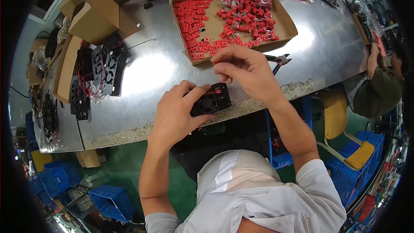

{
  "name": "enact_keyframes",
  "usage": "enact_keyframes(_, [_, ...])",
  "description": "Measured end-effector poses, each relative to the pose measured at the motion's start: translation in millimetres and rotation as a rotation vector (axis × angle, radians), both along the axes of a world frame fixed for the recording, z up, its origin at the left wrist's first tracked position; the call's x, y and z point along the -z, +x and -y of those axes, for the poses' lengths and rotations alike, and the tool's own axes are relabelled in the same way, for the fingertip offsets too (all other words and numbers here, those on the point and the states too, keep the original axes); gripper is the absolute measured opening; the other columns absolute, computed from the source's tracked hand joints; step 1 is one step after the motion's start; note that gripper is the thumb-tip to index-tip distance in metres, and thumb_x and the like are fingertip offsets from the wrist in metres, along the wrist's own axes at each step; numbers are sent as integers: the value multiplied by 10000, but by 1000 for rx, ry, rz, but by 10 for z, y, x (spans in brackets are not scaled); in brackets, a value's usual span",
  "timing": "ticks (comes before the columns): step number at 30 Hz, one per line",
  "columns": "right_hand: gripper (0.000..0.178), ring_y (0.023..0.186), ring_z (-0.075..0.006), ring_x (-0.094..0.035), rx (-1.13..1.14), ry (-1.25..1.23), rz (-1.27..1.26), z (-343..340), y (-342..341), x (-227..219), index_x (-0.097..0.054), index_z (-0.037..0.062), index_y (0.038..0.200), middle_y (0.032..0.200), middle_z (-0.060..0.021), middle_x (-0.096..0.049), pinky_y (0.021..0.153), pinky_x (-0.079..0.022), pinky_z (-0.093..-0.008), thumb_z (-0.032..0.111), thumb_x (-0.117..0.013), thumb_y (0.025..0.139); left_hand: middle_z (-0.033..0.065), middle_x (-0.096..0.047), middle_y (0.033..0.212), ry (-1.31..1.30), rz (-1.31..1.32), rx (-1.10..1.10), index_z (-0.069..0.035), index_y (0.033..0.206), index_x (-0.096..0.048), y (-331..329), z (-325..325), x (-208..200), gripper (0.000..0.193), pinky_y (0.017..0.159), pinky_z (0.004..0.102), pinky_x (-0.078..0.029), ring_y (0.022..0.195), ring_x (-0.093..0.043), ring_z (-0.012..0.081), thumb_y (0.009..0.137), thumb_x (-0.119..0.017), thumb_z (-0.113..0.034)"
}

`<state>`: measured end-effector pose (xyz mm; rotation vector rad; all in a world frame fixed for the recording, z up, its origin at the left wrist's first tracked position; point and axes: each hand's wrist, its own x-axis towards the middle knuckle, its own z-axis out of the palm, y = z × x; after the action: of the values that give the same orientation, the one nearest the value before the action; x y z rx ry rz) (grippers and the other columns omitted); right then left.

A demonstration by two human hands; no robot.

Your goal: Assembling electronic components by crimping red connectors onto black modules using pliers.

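My left hand (pixel 174 110) is closed around a small black fan unit (pixel 223 97), fingers over its top and thumb along its near side. The unit rests at the table's front edge; a round fan shows in it, and a red square piece sits at its far right corner. Just above and to the right of it hovers my right hand (pixel 248 71), thumb and fingers pinched together. Whatever lies between those fingertips is too small to make out. Beyond that hand, a shallow cardboard tray (pixel 286 23) holds several loose red square pieces (pixel 192 21) and red round caps (pixel 254 15).
Black-and-red pliers (pixel 280 59) lie right of my right hand on the metal table (pixel 151 58). Several black fan panels (pixel 108 67) with red wires and an open cardboard box (pixel 95 19) stand left. Another person (pixel 381 82) is at the right end, near a yellow chair (pixel 335 114).
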<state>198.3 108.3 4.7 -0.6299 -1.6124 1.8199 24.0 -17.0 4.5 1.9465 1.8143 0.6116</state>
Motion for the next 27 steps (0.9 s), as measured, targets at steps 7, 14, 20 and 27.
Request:
enact_keyframes(7, [228,744,-90,-601,102,-19,164,308,266,269,-666,-17,1107,912,-46,-645,675,-493,-229,14,-670,881,82,-585,1002,2,23,-8,-137,1196,-640,0,15,8,595,766,418,-477,877,-588,305,652,-851,-251])
enact_keyframes(14, [263,771,-151,-541,82,606,287,305,206,387,-697,47,1089,943,-65,-523,673,-448,-269,15,-709,828,106,-605,980,-3,31,-28,-95,1187,-659,9,2,-26,624,786,380,-500,894,-605,298,605,-869,-175])
enact_keyframes(20, [221,779,-158,-555,77,587,301,295,197,337,-685,27,1041,921,-68,-525,665,-457,-284,14,-715,823,104,-608,987,-5,31,-30,-98,1185,-660,10,12,-14,625,792,382,-502,905,-608,299,599,-866,-163])
enact_keyframes(27, [362,906,-276,-600,3,729,345,264,285,227,-644,31,1109,1040,-112,-592,770,-499,-361,122,-780,786,84,-603,1019,-23,34,-10,-123,1187,-650,20,-11,-30,601,775,402,-490,895,-600,304,633,-859,-225])
